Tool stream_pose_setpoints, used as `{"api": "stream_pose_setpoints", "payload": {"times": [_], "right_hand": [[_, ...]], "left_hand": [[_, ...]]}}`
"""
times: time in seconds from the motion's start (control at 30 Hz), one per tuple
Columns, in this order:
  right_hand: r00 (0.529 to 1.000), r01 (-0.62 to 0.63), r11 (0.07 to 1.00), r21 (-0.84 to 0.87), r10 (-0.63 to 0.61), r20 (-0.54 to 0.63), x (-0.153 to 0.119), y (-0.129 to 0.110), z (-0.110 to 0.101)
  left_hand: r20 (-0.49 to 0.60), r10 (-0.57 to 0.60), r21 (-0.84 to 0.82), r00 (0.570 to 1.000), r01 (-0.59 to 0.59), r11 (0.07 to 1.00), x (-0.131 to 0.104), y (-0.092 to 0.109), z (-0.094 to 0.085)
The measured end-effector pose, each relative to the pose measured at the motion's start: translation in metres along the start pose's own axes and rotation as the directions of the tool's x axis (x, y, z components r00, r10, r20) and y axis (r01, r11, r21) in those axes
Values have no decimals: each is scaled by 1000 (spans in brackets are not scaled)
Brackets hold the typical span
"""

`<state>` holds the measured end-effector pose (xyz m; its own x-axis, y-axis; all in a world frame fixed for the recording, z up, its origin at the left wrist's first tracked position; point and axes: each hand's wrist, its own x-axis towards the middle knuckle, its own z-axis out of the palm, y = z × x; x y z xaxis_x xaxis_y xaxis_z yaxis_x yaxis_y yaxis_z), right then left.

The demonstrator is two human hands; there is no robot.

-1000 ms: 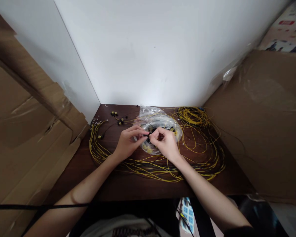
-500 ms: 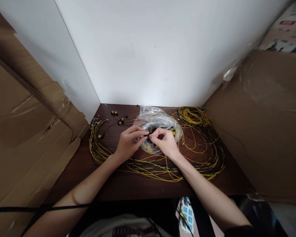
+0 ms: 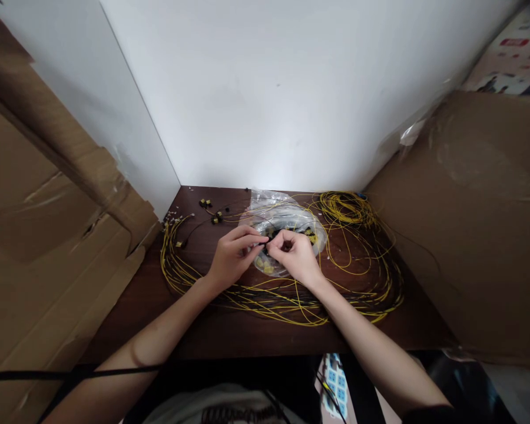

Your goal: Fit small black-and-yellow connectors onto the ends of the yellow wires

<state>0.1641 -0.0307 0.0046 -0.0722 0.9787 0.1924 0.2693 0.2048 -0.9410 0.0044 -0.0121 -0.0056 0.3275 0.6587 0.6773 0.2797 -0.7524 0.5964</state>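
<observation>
My left hand [image 3: 234, 250] pinches a small black piece [image 3: 263, 241], probably a connector, between thumb and fingertips. Opposite it, my right hand [image 3: 295, 252] is closed in a pinch, its fingertips meeting the same spot; whatever they grip is too small to make out. Beneath both hands lies a clear plastic bag [image 3: 265, 203] with black and yellow connectors [image 3: 265, 265] in it. Long yellow and black wires [image 3: 265, 306] curve around the bag and pass under my wrists. Left of the bag are loose black and yellow connectors [image 3: 216, 218] on thin wires.
A yellow wire coil [image 3: 344, 207] lies at the back right of the brown table [image 3: 265, 344]. Tiny white bits [image 3: 172, 217] lie at the back left. Cardboard stands at the left [image 3: 48, 235] and a large carton [image 3: 472, 224] at the right. A white wall [image 3: 269, 106] closes the back.
Both hands stay nearly in place, with only slight shifts at the fingertips. The black piece remains between them. Wires and bag look unmoved.
</observation>
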Motion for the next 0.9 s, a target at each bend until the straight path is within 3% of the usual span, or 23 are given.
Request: {"api": "stream_pose_setpoints", "payload": {"times": [0.2, 0.4, 0.63, 0.9], "right_hand": [[999, -44, 990, 135, 45, 1, 3, 2, -2], [1000, -7, 988, 156, 9, -9, 2, 1, -2], [980, 173, 984, -39, -175, -92, -1, -6, -5], [922, 350, 878, -325, -385, -48, -7, -10, -3]], "left_hand": [[12, -72, -34, 997, 72, 997, 2, 3, -1], [16, -211, -132, 977, 211, 968, 4, 5, -2], [8, -291, -191, 957, 287, 939, 4, 3, -2], [20, -264, -189, 964, 263, 946, 4, 3, -1]]}}
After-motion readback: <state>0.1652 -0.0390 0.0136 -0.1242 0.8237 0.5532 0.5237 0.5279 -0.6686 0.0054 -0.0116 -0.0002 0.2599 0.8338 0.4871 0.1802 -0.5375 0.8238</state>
